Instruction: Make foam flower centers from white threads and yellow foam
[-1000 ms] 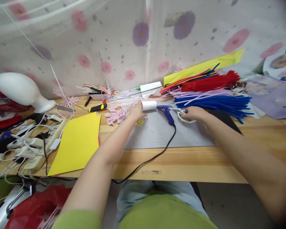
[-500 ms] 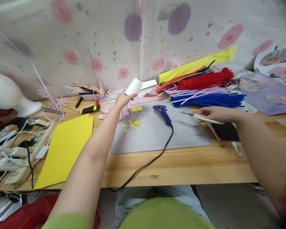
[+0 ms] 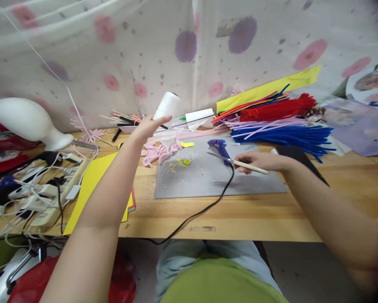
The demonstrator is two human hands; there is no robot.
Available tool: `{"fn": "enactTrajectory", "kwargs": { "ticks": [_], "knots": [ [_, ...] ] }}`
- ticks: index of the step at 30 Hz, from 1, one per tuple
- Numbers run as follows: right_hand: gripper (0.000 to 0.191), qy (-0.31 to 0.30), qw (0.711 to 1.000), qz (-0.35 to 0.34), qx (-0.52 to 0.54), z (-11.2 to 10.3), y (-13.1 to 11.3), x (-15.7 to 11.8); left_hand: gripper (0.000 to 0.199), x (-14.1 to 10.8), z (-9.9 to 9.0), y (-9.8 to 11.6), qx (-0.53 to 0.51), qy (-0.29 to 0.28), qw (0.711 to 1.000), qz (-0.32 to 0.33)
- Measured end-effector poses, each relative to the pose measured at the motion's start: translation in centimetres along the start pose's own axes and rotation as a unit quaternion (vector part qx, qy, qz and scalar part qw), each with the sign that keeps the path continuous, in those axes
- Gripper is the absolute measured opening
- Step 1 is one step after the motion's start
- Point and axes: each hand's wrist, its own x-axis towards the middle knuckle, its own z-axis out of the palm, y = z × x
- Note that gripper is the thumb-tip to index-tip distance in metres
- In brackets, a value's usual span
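Observation:
My left hand (image 3: 149,127) is wrapped round a white spool (image 3: 167,107), lifted above the back of the table and tilted. In my right hand (image 3: 250,162) is a pair of scissors with pale handles (image 3: 255,168), blades pointing left over the grey cutting mat (image 3: 201,181). Just behind the blades lies a blue glue gun (image 3: 219,147), its black cord running toward the table's front edge. Small yellow pieces (image 3: 179,163) and white thread (image 3: 191,158) rest on the mat's left part. Pink fuzzy pieces (image 3: 159,153) lie beside the mat, below my left hand.
Yellow sheets (image 3: 91,185) and a power strip with tangled cables (image 3: 61,189) are at the left, near a white foam head (image 3: 21,120). Red (image 3: 278,108) and blue pipe cleaners (image 3: 283,136) lie at the back right. A black object (image 3: 299,162) is behind my right wrist.
My left hand has moved left and slightly up with the spool. My right hand has brought the scissors left, over the mat near the glue gun. The view has shifted a little.

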Motion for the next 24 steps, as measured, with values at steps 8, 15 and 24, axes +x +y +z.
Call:
{"fn": "enactTrajectory", "kwargs": {
  "ticks": [8,15,24],
  "knots": [
    [0.054,0.223,0.949,0.012,-0.224,4.4,-7.2,8.5,0.058,-0.4,-0.7,-1.8,0.032,-0.055,0.998,-0.004],
    [0.059,0.210,0.934,-0.003,-0.289,4.0,-9.9,10.6,0.062,-1.2,-1.2,-2.0,0.051,-0.027,0.998,-0.003],
    [0.051,0.220,0.927,-0.041,-0.302,4.1,-10.2,10.3,0.062,-0.5,-0.9,-2.4,0.098,-0.016,0.995,0.015]
  ]
}}
